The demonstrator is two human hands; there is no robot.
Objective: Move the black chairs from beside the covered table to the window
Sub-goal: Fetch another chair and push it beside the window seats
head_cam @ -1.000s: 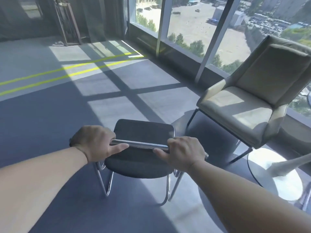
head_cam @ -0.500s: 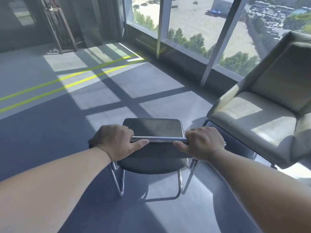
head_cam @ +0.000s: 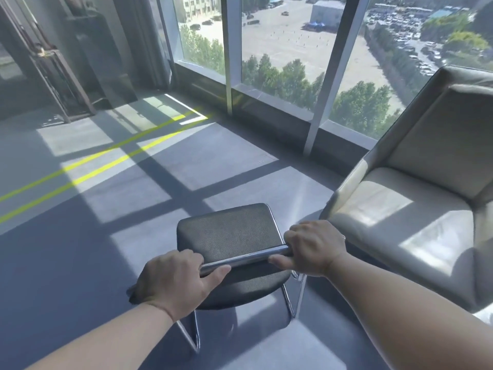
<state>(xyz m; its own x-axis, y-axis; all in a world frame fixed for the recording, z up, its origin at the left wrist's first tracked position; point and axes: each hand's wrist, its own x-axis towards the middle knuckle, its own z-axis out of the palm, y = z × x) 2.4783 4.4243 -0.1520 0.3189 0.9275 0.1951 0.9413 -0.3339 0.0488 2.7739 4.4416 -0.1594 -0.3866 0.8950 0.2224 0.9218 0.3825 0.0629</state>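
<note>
One black chair with a woven mesh seat and chromed tube frame is near the tall glass window, just beside a pale beige cushioned armchair. A strip of sunlit grey floor lies between it and the glass. The left hand and right hand each have a clenched grip around the chair's shiny metal top bar. Whether its legs touch the floor I cannot tell. This chair's trip looks almost finished, with only setting down and letting go left. The covered bench and any other black chairs are out of view, so the rest cannot be judged.
</note>
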